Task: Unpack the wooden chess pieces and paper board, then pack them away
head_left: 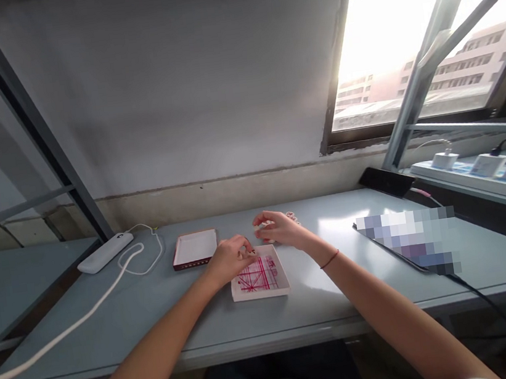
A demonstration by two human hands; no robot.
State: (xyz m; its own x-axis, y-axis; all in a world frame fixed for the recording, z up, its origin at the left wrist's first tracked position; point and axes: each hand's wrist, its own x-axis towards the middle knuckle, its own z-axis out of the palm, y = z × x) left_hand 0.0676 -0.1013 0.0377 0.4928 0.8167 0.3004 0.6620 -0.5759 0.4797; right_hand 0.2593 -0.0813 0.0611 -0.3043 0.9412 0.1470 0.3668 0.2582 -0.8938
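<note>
A white box tray (284, 282) with red lines drawn on its inside floor lies near the middle of the desk. Over its back left part is my left hand (233, 257), its fingers closed on a small pale piece. My right hand (279, 228) is just behind the tray's back edge, fingers curled round something pale that they mostly hide. Several small round pieces with dark marks (291, 215) lie on the desk behind my right hand. To the left of my left hand rests a lid (195, 247), white inside with a dark red side.
On the left are a white device (105, 253) and a thick white cable (87, 317). A tablet-like device (404, 241), partly pixelated, lies on the right, with a black object (385, 182) behind it. A power strip (479, 175) sits on the right shelf. Metal posts flank the desk (154, 327).
</note>
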